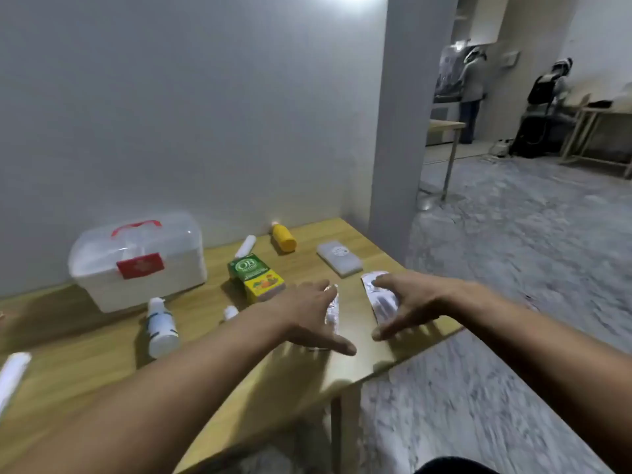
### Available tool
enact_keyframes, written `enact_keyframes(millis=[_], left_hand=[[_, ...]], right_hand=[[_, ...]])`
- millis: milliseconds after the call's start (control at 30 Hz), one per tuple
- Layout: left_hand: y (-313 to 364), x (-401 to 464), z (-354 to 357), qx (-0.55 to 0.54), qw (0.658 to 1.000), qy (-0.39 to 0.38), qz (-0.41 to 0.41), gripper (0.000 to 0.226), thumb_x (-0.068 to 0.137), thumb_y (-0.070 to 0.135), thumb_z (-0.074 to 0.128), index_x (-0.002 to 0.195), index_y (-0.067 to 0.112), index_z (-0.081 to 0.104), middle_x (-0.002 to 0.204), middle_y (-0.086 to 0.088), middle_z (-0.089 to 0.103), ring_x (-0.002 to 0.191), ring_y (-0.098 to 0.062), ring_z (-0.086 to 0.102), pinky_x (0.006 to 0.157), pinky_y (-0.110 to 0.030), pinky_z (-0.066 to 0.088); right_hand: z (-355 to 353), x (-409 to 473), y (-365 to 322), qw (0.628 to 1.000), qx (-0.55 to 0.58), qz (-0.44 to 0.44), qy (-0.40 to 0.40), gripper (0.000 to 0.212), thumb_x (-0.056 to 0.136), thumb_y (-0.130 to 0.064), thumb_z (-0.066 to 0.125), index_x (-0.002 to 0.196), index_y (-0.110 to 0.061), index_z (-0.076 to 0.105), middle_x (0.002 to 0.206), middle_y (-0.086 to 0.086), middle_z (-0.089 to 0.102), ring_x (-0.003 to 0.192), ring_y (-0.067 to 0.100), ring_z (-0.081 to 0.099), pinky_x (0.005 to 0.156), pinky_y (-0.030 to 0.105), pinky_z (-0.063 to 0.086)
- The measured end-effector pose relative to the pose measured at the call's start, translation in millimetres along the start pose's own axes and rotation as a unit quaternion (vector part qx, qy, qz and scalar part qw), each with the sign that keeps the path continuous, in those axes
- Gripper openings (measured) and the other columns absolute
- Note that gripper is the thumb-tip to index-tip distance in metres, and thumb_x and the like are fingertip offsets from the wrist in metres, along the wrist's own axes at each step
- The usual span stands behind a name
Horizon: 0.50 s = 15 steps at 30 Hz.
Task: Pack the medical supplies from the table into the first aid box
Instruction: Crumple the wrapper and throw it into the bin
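Observation:
The white first aid box [136, 265] with a red handle and red label stands closed at the table's back left. My left hand [307, 316] is spread over a silvery foil packet [332, 311], fingers touching it. My right hand [407, 304] is spread over a clear blister pack [378, 295] near the table's right edge, fingers apart. Between the box and my hands lie a green and yellow carton [258, 277], a white bottle [160, 328], a small white item [231, 312], a yellow bottle [284, 237], a white tube [246, 246] and a flat grey pack [339, 257].
The wooden table [212, 364] stands against a grey wall; its right edge and corner leg are near my right hand. A white roll [12, 372] lies at the far left. Grey floor spreads to the right, where two people stand by other tables in the distance.

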<state>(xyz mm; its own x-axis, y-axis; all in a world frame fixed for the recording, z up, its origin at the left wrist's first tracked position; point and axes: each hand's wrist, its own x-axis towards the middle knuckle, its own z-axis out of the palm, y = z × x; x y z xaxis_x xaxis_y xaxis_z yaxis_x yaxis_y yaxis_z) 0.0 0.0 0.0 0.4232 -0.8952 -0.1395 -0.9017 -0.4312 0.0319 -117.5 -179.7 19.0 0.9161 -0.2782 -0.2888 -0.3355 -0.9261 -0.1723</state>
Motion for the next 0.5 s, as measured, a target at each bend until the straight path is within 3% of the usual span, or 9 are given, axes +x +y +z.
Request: enact_keyframes(millis=[100, 233, 333, 400, 467, 500], left_hand=[[12, -2, 23, 0.0, 0.997, -0.069, -0.04, 0.12, 0.059, 0.086, 0.053, 0.148, 0.011, 0.026, 0.16, -0.009, 0.02, 0.146, -0.027, 0.023, 0.115, -0.046, 0.026], [27, -5, 44, -0.023, 0.998, -0.048, -0.035, 0.127, 0.06, 0.087, 0.05, 0.154, 0.014, 0.006, 0.164, -0.004, -0.001, 0.151, -0.022, 0.0, 0.122, -0.042, 0.013], [48, -5, 49, 0.003, 1.0, -0.021, 0.02, 0.118, 0.061, 0.079, 0.061, 0.15, 0.011, 0.023, 0.161, -0.005, 0.017, 0.149, -0.024, 0.013, 0.119, -0.037, 0.022], [65, -4, 51, 0.007, 0.996, 0.031, 0.078, 0.079, 0.068, 0.06, 0.066, 0.128, 0.011, 0.047, 0.143, -0.007, 0.044, 0.136, -0.029, 0.035, 0.106, -0.035, 0.038], [85, -4, 52, -0.021, 0.989, 0.091, 0.114, 0.046, 0.071, 0.051, 0.049, 0.099, 0.015, 0.057, 0.113, -0.001, 0.06, 0.113, -0.027, 0.049, 0.085, -0.035, 0.047], [95, -5, 51, -0.042, 0.984, 0.113, 0.128, 0.046, 0.069, 0.05, 0.037, 0.092, 0.016, 0.058, 0.104, 0.001, 0.063, 0.106, -0.025, 0.05, 0.078, -0.034, 0.047]], right_hand=[[25, -7, 18, 0.999, -0.019, -0.002, -0.031, 0.11, 0.036, -0.082, 0.072, 0.124, -0.021, 0.048, 0.129, -0.001, 0.056, 0.116, 0.025, 0.055, 0.1, 0.045, 0.046], [52, -25, 34, 0.998, -0.045, -0.031, 0.044, 0.099, 0.046, -0.073, 0.073, 0.123, -0.016, 0.05, 0.131, 0.002, 0.053, 0.116, 0.026, 0.054, 0.096, 0.045, 0.047], [68, -41, 49, 0.987, -0.069, -0.063, 0.129, 0.052, 0.071, -0.045, 0.074, 0.111, -0.017, 0.057, 0.115, 0.0, 0.061, 0.103, 0.027, 0.06, 0.083, 0.041, 0.05], [81, -52, 61, 0.975, -0.08, -0.086, 0.189, 0.023, 0.085, -0.034, 0.059, 0.102, -0.018, 0.058, 0.106, -0.001, 0.066, 0.095, 0.029, 0.062, 0.074, 0.04, 0.05], [90, -67, 73, 0.964, -0.094, -0.087, 0.232, 0.019, 0.091, -0.027, 0.045, 0.1, -0.018, 0.06, 0.102, 0.002, 0.068, 0.09, 0.032, 0.063, 0.069, 0.04, 0.051], [94, -76, 79, 0.961, -0.1, -0.08, 0.247, 0.02, 0.092, -0.023, 0.043, 0.1, -0.019, 0.061, 0.099, 0.004, 0.069, 0.087, 0.033, 0.062, 0.064, 0.038, 0.049]])
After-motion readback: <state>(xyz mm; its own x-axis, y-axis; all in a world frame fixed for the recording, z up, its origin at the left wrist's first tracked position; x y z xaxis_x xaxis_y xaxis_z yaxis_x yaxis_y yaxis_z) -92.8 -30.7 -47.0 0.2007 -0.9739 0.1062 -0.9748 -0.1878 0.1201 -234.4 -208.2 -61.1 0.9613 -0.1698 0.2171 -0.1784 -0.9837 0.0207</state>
